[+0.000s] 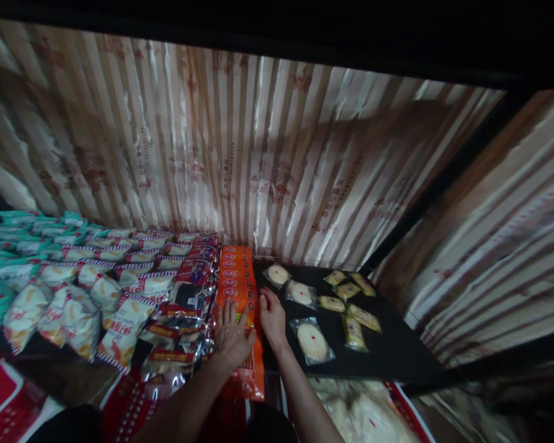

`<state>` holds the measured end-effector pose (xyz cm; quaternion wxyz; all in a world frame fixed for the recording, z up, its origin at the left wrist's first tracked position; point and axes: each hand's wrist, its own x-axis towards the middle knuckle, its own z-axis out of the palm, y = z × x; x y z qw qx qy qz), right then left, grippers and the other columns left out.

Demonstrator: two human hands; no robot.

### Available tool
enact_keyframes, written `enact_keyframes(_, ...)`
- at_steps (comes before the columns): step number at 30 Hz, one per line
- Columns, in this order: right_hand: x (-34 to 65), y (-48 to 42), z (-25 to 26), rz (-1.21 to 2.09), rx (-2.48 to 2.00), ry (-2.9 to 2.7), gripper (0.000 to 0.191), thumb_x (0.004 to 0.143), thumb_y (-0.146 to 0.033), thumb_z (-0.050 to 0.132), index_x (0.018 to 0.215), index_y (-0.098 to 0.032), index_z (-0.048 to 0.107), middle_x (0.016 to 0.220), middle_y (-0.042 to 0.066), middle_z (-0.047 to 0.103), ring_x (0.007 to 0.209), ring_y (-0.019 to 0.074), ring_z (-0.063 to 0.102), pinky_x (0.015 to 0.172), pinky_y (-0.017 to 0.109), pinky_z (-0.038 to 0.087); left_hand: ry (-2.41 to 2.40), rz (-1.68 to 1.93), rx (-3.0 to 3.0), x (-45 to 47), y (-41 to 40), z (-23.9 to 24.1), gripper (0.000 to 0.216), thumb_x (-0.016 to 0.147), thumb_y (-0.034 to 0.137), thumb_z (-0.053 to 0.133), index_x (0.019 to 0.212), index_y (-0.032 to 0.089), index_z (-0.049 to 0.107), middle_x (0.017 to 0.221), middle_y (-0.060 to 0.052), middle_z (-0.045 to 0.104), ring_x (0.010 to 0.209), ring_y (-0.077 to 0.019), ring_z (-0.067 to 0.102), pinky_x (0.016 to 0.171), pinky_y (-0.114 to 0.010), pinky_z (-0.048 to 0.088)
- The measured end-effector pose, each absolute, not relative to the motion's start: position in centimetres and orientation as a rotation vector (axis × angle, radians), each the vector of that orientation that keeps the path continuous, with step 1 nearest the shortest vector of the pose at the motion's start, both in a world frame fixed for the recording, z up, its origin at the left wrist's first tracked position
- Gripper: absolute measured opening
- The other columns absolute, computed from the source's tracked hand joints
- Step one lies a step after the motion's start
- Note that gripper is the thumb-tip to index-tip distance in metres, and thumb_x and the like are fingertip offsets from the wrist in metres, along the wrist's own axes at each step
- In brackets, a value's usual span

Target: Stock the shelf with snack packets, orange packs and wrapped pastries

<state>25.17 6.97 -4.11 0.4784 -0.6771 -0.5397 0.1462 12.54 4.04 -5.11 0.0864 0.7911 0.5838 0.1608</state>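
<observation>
Orange snack packets (236, 271) lie in an overlapping row on the black shelf, and a few of them reach past its front edge. My left hand (233, 335) rests flat on the row with its fingers spread. At the right edge of the row is my right hand (272, 317), its fingers slightly bent and apart, with no item visible in it. Dark red snack packets (194, 277) are stacked along the row's left side. Right of my right hand lies a round white flatbread in clear wrap (312, 342), with two more like it behind.
Several small yellow-green packets (354, 332) lie on the black shelf (397, 351) at the right. Puffy white snack bags (124, 320) and teal bags (9, 271) fill the left. Red crates (129, 394) stand below the front edge; a corrugated sheet (240, 154) closes the back.
</observation>
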Motion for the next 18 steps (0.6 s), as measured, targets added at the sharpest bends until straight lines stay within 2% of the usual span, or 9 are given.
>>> enact_keyframes(4, 26.3, 3.6, -6.0, 0.421, -1.65, -1.23, 0.043, 0.081, -0.041, 0.04, 0.102, -0.014, 0.066, 0.116, 0.013, 0.062, 0.11, 0.0242, 0.055, 0.1, 0.042, 0.038, 1.763, 0.459, 2.381, 12.6, 3.9, -5.0, 0.058, 0.082, 0.046, 0.045, 0.136, 0.028, 0.035, 0.144, -0.005, 0.035, 0.135, -0.0276, 0.023, 0.111, -0.047, 0.011)
enact_keyframes(9, 26.3, 3.6, -6.3, 0.662, -1.555, -1.159, 0.053, 0.081, -0.053, 0.043, 0.113, -0.017, 0.062, 0.126, 0.01, 0.056, 0.121, 0.024, 0.046, 0.108, 0.041, 0.028, 1.753, 0.466, 2.401, 12.7, 3.7, -4.8, 0.059, 0.082, 0.045, 0.046, 0.136, 0.028, 0.034, 0.144, -0.007, 0.035, 0.136, -0.0284, 0.021, 0.111, -0.048, 0.014)
enact_keyframes(15, 25.7, 6.7, -6.5, 0.964, -1.304, -0.897, 0.072, 0.081, -0.064, 0.036, 0.137, -0.02, 0.035, 0.142, 0.005, 0.038, 0.132, 0.0203, 0.032, 0.111, 0.039, 0.021, 1.787, 0.461, 2.432, 12.9, 3.5, -4.7, 0.056, 0.083, 0.043, 0.044, 0.136, 0.027, 0.036, 0.141, -0.007, 0.039, 0.136, -0.0274, 0.022, 0.111, -0.049, 0.015)
enact_keyframes(18, 25.0, 7.6, -7.0, 1.054, -1.243, -0.839, 0.077, 0.081, -0.066, 0.034, 0.142, -0.022, 0.023, 0.142, 0.006, 0.038, 0.13, 0.0199, 0.034, 0.111, 0.04, 0.021, 1.799, 0.473, 2.437, 12.9, 3.5, -4.8, 0.055, 0.082, 0.043, 0.045, 0.135, 0.027, 0.038, 0.141, -0.008, 0.039, 0.135, -0.0279, 0.024, 0.11, -0.049, 0.018)
